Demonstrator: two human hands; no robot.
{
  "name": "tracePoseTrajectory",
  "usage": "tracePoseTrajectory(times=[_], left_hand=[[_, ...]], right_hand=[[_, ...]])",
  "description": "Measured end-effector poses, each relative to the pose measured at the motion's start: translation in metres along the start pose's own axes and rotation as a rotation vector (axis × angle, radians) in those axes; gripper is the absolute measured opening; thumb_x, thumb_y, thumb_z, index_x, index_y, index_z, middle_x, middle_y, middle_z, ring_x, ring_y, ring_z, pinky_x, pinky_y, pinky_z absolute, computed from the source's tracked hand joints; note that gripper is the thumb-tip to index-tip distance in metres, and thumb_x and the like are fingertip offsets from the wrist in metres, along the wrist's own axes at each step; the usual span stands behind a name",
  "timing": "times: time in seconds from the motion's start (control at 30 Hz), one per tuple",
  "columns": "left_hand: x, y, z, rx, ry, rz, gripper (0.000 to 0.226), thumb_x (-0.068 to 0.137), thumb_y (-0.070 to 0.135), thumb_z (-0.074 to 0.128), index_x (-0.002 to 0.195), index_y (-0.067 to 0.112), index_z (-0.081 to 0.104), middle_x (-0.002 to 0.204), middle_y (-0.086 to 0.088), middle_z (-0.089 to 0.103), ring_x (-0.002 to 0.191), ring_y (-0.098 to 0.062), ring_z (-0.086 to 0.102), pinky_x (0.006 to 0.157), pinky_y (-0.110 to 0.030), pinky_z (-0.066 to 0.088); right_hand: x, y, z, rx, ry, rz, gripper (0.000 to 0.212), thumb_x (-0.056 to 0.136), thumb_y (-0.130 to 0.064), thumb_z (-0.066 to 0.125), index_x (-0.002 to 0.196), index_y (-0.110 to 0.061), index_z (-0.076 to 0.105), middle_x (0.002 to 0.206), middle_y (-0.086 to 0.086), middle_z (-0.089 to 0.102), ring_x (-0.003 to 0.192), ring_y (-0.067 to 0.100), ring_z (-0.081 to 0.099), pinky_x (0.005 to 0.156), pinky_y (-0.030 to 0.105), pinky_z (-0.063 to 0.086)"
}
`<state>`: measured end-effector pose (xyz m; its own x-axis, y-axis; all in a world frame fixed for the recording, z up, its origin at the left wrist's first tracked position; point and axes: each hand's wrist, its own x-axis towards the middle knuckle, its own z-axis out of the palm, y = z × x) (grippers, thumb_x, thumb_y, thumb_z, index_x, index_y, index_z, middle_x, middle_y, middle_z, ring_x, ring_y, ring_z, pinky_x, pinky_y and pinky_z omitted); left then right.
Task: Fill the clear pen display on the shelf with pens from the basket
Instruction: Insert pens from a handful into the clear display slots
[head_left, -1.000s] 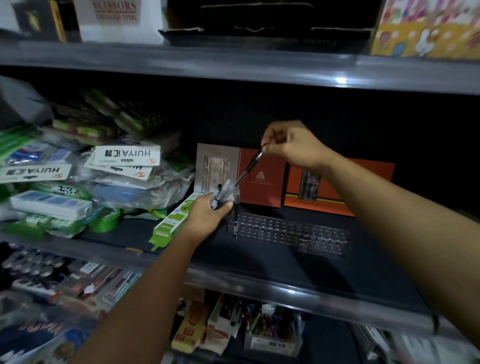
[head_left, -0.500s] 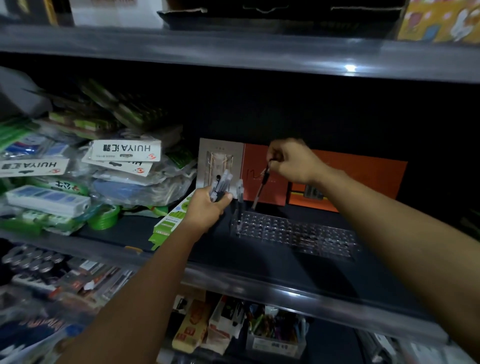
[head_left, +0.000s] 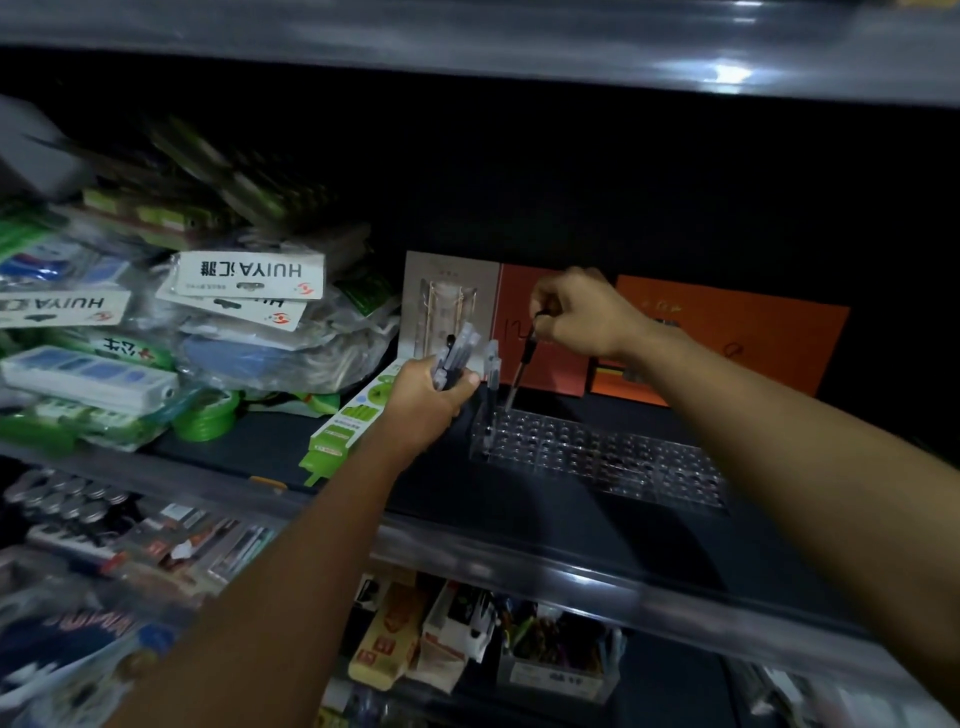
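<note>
Clear pen display (head_left: 597, 452): on the shelf (head_left: 519, 551), near the front, one pen (head_left: 492, 379) standing at its left end, remaining holes vacant. Our right hand (head_left: 582, 317) pinches a pen (head_left: 522, 366) above the back-left holes; we should hold it upright and seat the tip squarely. Our left hand (head_left: 431, 400) grips a bundle of pens (head_left: 457, 356) just beside. Orange boxes (head_left: 727, 343) behind.

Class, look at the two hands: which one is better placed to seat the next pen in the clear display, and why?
The right hand: it pinches a single pen tip-down over the clear display; the left hand holds a bundle of pens beside it.
</note>
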<state>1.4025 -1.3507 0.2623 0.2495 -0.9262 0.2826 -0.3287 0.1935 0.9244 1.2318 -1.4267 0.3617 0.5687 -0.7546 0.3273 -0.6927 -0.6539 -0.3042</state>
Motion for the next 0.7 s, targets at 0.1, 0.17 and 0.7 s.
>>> tracePoseTrajectory(times=[0.1, 0.17, 0.7], left_hand=[[0.0002, -0.0015, -0.0001, -0.023, -0.013, -0.017, 0.025, 0.09, 0.02, 0.061, 0.067, 0.023, 0.052, 0.054, -0.002, 0.045, 0.042, -0.01, 0.039, 0.047, -0.025, 0.034], [0.0003, -0.0033, 0.0005, -0.029, -0.012, -0.026, 0.026, 0.09, 0.019, 0.062, 0.066, 0.023, 0.052, 0.052, 0.0, 0.045, 0.039, -0.008, 0.038, 0.044, -0.024, 0.033], [0.0022, -0.0024, 0.0095, -0.024, 0.009, -0.033, 0.023, 0.089, 0.019, 0.063, 0.068, 0.022, 0.055, 0.052, 0.003, 0.048, 0.035, 0.0, 0.039, 0.039, -0.016, 0.035]], right_hand=[[0.0016, 0.002, -0.001, -0.007, -0.003, 0.003, 0.007, 0.081, -0.003, 0.063, 0.075, -0.007, 0.061, 0.066, 0.002, 0.055, 0.059, 0.011, 0.047, 0.05, 0.023, 0.037], [0.0023, 0.0038, -0.0012, -0.015, -0.005, 0.004, 0.008, 0.081, -0.004, 0.063, 0.075, -0.008, 0.061, 0.064, 0.0, 0.054, 0.056, 0.008, 0.046, 0.05, 0.022, 0.036], [-0.0031, 0.0093, -0.0056, 0.033, -0.036, 0.016, 0.006, 0.082, -0.004, 0.062, 0.078, -0.005, 0.064, 0.064, -0.004, 0.056, 0.057, 0.004, 0.048, 0.051, 0.02, 0.036]])
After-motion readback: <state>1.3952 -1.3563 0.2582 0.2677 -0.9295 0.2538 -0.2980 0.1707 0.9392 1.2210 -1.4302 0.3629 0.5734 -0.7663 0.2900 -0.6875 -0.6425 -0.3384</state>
